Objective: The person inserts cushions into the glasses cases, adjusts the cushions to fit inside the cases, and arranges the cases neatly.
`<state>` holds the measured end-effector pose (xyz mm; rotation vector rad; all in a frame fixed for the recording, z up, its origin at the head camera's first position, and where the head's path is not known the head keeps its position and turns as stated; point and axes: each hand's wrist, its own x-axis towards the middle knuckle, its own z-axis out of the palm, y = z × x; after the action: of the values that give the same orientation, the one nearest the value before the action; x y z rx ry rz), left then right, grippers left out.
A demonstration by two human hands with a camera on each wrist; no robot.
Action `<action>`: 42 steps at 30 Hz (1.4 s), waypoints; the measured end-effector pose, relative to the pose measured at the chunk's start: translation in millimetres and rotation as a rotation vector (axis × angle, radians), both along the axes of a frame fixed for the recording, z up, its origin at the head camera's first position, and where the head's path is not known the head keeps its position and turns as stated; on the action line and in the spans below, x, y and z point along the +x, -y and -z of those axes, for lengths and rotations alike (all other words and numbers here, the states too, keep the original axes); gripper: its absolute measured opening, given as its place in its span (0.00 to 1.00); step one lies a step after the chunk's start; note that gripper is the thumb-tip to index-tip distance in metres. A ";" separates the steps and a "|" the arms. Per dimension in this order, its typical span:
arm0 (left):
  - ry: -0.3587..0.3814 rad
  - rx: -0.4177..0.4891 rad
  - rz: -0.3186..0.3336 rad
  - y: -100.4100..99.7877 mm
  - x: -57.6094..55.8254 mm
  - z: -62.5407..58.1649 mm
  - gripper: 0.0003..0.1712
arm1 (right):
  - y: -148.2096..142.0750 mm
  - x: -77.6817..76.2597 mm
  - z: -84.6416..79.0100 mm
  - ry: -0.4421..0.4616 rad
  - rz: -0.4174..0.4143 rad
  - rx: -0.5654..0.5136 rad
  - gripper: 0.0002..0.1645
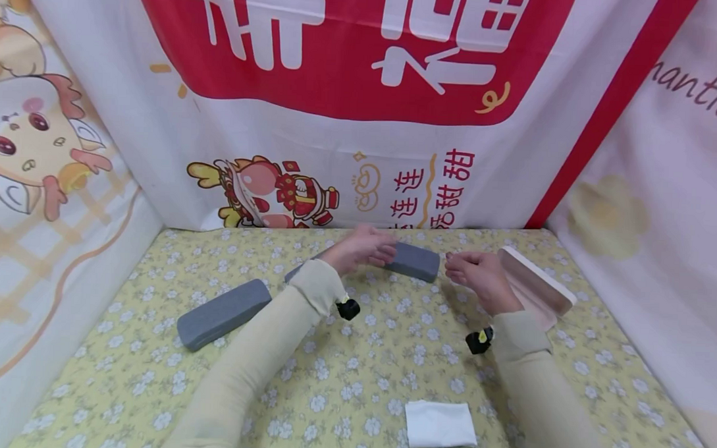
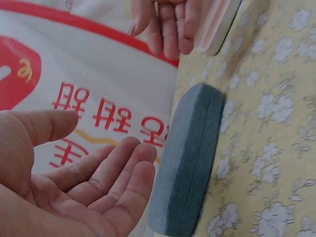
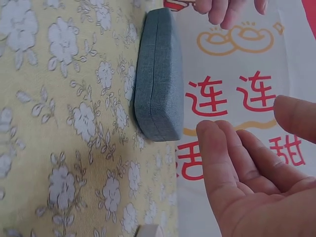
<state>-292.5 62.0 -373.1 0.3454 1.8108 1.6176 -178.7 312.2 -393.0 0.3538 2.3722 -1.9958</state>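
Note:
A closed grey-blue glasses case (image 1: 413,261) lies at the back of the table between my two hands. My left hand (image 1: 365,246) is raised by its left end, palm up with fingers loosely bent and holding nothing; in the left wrist view the case (image 2: 185,163) lies just beyond the fingertips (image 2: 143,175). On its other side hovers my right hand (image 1: 478,273), likewise relaxed, with bare fingers (image 3: 217,148) near the case (image 3: 159,74) in the right wrist view. An open case (image 1: 537,283), white outside and pale pink inside, stands beside my right hand and is partly covered by it.
Another grey case (image 1: 223,313) lies at the left. Behind my left forearm a further grey piece (image 1: 297,272) shows only in part. A folded white cloth (image 1: 440,425) lies near the front on the flowered tablecloth (image 1: 341,388). Printed curtains (image 1: 349,144) enclose the back and sides.

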 end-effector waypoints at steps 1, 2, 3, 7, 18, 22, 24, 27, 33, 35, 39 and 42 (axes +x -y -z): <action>0.003 -0.005 0.021 -0.1 3.2 -0.3 0.28 | -0.6 2.9 -0.2 -0.004 -0.009 0.010 0.28; 0.000 -0.012 0.042 -0.2 5.9 -0.5 0.27 | -1.4 5.8 -0.8 -0.006 -0.021 0.021 0.29; -0.003 -0.017 0.061 -0.3 8.6 -1.0 0.27 | -2.3 8.5 -1.4 -0.007 -0.027 0.025 0.29; -0.019 -0.033 0.111 -0.1 18.6 -2.3 0.27 | -2.7 19.6 -6.7 -0.006 -0.055 0.052 0.29; -0.054 -0.048 0.255 -1.3 51.3 11.5 0.19 | 7.2 48.2 -10.8 -0.002 -0.122 0.094 0.23; -0.070 -0.054 0.317 0.1 62.5 13.7 0.20 | 6.5 57.4 -11.5 -0.007 -0.151 0.110 0.22; -0.074 -0.058 0.333 0.7 66.6 13.6 0.20 | 6.1 62.6 -13.3 -0.008 -0.161 0.112 0.22; -0.093 -0.069 0.357 1.3 72.0 13.7 0.17 | 5.0 70.3 -14.3 -0.009 -0.172 0.110 0.22; -0.143 -0.074 0.432 2.3 83.6 16.6 0.15 | 2.6 87.3 -8.8 0.052 -0.198 0.096 0.24; -0.150 -0.075 0.452 2.1 86.9 18.5 0.16 | 1.7 92.2 -6.6 0.059 -0.210 0.092 0.25; -0.174 -0.091 0.470 2.1 94.6 21.9 0.15 | 0.7 99.2 -2.8 0.067 -0.208 0.071 0.25; -0.185 -0.097 0.487 2.0 102.3 23.2 0.15 | 0.7 103.5 0.2 0.079 -0.200 0.055 0.24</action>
<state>-190.2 60.0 -396.3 0.8418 1.7546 1.1848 -75.2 311.5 -393.2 0.1842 2.3160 -1.7994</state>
